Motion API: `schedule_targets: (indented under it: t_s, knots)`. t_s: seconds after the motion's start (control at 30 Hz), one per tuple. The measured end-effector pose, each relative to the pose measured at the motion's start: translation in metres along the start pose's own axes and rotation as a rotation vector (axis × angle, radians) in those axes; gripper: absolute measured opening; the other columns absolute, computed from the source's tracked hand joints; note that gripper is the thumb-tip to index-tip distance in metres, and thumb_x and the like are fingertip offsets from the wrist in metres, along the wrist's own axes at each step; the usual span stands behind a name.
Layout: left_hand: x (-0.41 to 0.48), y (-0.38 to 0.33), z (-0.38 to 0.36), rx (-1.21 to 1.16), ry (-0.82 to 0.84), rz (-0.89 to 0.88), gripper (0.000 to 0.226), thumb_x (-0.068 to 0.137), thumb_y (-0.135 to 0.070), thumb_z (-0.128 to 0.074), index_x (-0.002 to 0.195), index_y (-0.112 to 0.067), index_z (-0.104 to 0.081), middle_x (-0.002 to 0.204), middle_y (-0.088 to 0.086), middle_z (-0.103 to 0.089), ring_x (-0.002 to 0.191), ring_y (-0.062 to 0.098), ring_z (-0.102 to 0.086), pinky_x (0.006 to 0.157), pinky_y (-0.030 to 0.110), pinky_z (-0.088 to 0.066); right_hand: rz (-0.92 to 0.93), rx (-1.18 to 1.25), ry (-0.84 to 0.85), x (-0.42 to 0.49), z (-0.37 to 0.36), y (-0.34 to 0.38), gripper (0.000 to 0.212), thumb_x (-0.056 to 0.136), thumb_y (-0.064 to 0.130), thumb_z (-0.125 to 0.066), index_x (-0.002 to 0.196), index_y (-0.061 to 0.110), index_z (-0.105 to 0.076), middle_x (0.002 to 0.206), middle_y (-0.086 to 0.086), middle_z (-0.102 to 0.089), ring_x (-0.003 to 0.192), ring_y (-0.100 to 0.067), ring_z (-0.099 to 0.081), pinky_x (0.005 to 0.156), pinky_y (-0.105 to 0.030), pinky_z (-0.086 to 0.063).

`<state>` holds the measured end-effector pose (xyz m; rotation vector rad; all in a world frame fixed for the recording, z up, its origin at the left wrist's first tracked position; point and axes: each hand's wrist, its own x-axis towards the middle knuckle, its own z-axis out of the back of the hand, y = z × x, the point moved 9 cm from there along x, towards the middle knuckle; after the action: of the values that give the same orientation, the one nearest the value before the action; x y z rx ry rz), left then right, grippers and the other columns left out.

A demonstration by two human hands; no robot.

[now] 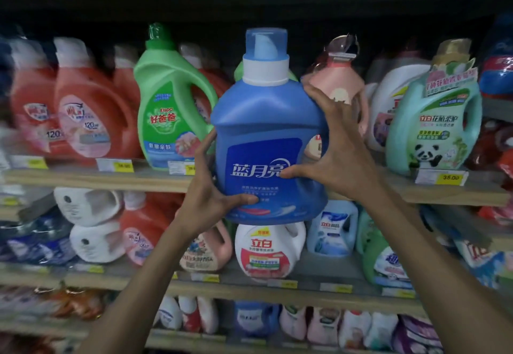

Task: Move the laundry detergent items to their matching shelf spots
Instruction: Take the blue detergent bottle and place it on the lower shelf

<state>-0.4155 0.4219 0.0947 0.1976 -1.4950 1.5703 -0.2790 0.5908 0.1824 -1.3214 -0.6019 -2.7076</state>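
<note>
Blue detergent bottle (269, 131) is upright, held in the air in front of the upper shelf (97, 179), not resting on it. Its base hangs below the shelf edge. The body is opaque, so I can't tell the fill level. A translucent blue cap shows the spout inside.

Left hand (211, 187) grips the lower left side, thumb curled onto the front under the label. Right hand (333, 148) wraps the right side, fingers spread up to the shoulder and thumb pressing on the label.

On the shelf behind: green bottle (166, 98) just left, pink bottle (338, 84) just right and partly hidden by the right hand's fingers. Red bottles (91, 109) sit further left, blurred. Mint bottle with a panda (435, 120) is far right, above a yellow price tag (441, 177).

Lower shelf: white bottle (266, 251) sits directly under the blue one, its top covered by it, with a light-blue bottle (333, 229) beside it.
</note>
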Motion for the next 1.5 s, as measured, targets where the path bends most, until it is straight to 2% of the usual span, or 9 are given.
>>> schedule_targets:
  t_s: [0.13, 0.27, 0.43, 0.57, 0.7, 0.93, 1.03, 1.17, 1.5]
  knots:
    - [-0.040, 0.023, 0.023, -0.036, 0.016, 0.097, 0.123, 0.057, -0.020, -0.099, 0.148, -0.038, -0.017, 0.135, -0.008, -0.057, 0.122, 0.010, -0.063, 0.095, 0.040, -0.058, -0.067, 0.040, 0.034, -0.028, -0.031, 0.016, 0.126, 0.050, 0.048, -0.094, 0.149, 0.050, -0.016, 0.138, -0.005, -0.034, 0.129, -0.020, -0.040, 0.103, -0.038, -0.043]
    - [-0.080, 0.047, 0.037, -0.037, 0.035, 0.152, 0.128, 0.053, -0.023, -0.098, 0.152, -0.027, -0.016, 0.135, 0.002, -0.056, 0.121, 0.012, -0.064, 0.097, 0.042, -0.057, -0.108, 0.057, 0.074, -0.059, -0.065, 0.029, 0.125, 0.050, 0.045, -0.094, 0.149, 0.048, -0.017, 0.136, -0.004, -0.033, 0.127, -0.018, -0.040, 0.099, -0.031, -0.042]
    - [-0.125, 0.076, 0.051, -0.061, 0.053, 0.201, 0.127, 0.053, -0.036, -0.099, 0.150, -0.036, -0.018, 0.149, 0.014, -0.040, 0.131, 0.019, -0.057, 0.099, 0.045, -0.056, -0.178, 0.071, 0.114, -0.098, -0.105, 0.037, 0.124, 0.051, 0.045, -0.095, 0.146, 0.054, -0.015, 0.141, -0.004, -0.033, 0.133, -0.020, -0.038, 0.104, -0.033, -0.039]
    - [-0.162, 0.107, 0.054, -0.054, 0.097, 0.226, 0.126, 0.058, -0.024, -0.096, 0.153, -0.029, -0.014, 0.138, 0.006, -0.055, 0.122, 0.018, -0.064, 0.095, 0.049, -0.057, -0.210, 0.069, 0.125, -0.132, -0.139, 0.036, 0.125, 0.050, 0.044, -0.095, 0.146, 0.055, -0.015, 0.142, -0.005, -0.033, 0.135, -0.021, -0.036, 0.105, -0.037, -0.040]
    - [-0.200, 0.147, 0.053, -0.041, 0.103, 0.247, 0.122, 0.060, -0.018, -0.097, 0.151, -0.033, -0.016, 0.141, 0.005, -0.052, 0.123, 0.019, -0.064, 0.095, 0.050, -0.058, -0.226, 0.078, 0.116, -0.170, -0.175, 0.028, 0.123, 0.050, 0.045, -0.095, 0.146, 0.054, -0.017, 0.145, -0.005, -0.033, 0.135, -0.015, -0.035, 0.105, -0.030, -0.039]
    - [-0.263, 0.227, 0.039, -0.060, 0.125, 0.300, 0.121, 0.054, -0.041, -0.096, 0.147, -0.040, -0.019, 0.136, -0.015, -0.056, 0.122, 0.011, -0.064, 0.094, 0.047, -0.058, -0.255, 0.090, 0.131, -0.243, -0.245, -0.002, 0.122, 0.053, 0.038, -0.095, 0.146, 0.054, -0.018, 0.141, -0.003, -0.032, 0.131, -0.010, -0.034, 0.101, -0.025, -0.038]
    - [-0.287, 0.268, 0.028, -0.051, 0.119, 0.311, 0.121, 0.056, -0.036, -0.097, 0.148, -0.039, -0.019, 0.137, -0.013, -0.055, 0.121, 0.009, -0.063, 0.094, 0.042, -0.059, -0.266, 0.097, 0.134, -0.274, -0.276, -0.023, 0.121, 0.054, 0.037, -0.095, 0.147, 0.049, -0.020, 0.142, -0.002, -0.031, 0.127, -0.004, -0.032, 0.097, -0.008, -0.034]
    - [-0.325, 0.323, 0.007, -0.046, 0.112, 0.294, 0.117, 0.058, -0.024, -0.096, 0.146, -0.043, -0.021, 0.136, -0.013, -0.056, 0.120, 0.010, -0.064, 0.093, 0.042, -0.060, -0.257, 0.069, 0.134, -0.318, -0.314, -0.047, 0.120, 0.053, 0.038, -0.096, 0.146, 0.049, -0.021, 0.141, 0.001, -0.031, 0.125, -0.001, -0.031, 0.097, -0.022, -0.043]
    - [-0.435, 0.460, -0.053, -0.120, 0.146, 0.327, 0.117, 0.060, -0.021, -0.095, 0.150, -0.028, -0.021, 0.143, -0.010, -0.051, 0.129, 0.012, -0.058, 0.095, 0.042, -0.059, -0.275, 0.005, 0.159, -0.452, -0.407, -0.117, 0.118, 0.054, 0.045, -0.094, 0.146, 0.047, -0.020, 0.144, -0.007, -0.034, 0.132, -0.017, -0.036, 0.102, -0.029, -0.038]
